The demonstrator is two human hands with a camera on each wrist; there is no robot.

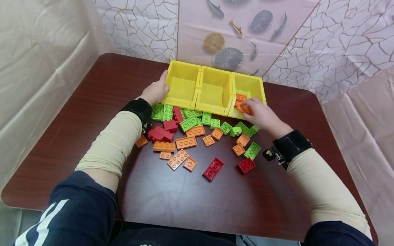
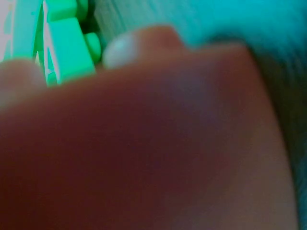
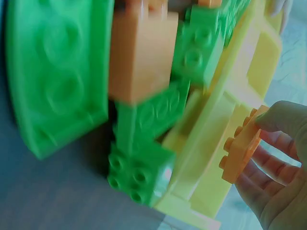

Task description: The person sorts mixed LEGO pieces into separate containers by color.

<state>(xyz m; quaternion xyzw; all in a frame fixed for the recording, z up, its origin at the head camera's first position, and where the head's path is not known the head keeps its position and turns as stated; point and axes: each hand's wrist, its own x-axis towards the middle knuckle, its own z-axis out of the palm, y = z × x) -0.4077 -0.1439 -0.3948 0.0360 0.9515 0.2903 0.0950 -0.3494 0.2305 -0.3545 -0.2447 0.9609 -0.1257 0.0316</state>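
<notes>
A yellow storage bin (image 1: 214, 110) with three compartments stands at the back of the table. My left hand (image 1: 155, 91) holds its left side; the left wrist view is mostly filled by blurred skin. Over the right compartment, my right hand (image 1: 261, 114) pinches an orange building brick (image 3: 243, 146) between thumb and fingers. Inside that compartment lie other orange bricks (image 1: 240, 97). The left and middle compartments show bare yellow floors.
Loose green bricks (image 1: 206, 118) line the bin's front edge. Red bricks (image 1: 160, 134) and orange bricks (image 1: 178, 159) lie nearer me. A long red brick (image 1: 213, 169) is closest to the table's (image 1: 172, 201) front edge. Patterned cloth hangs behind.
</notes>
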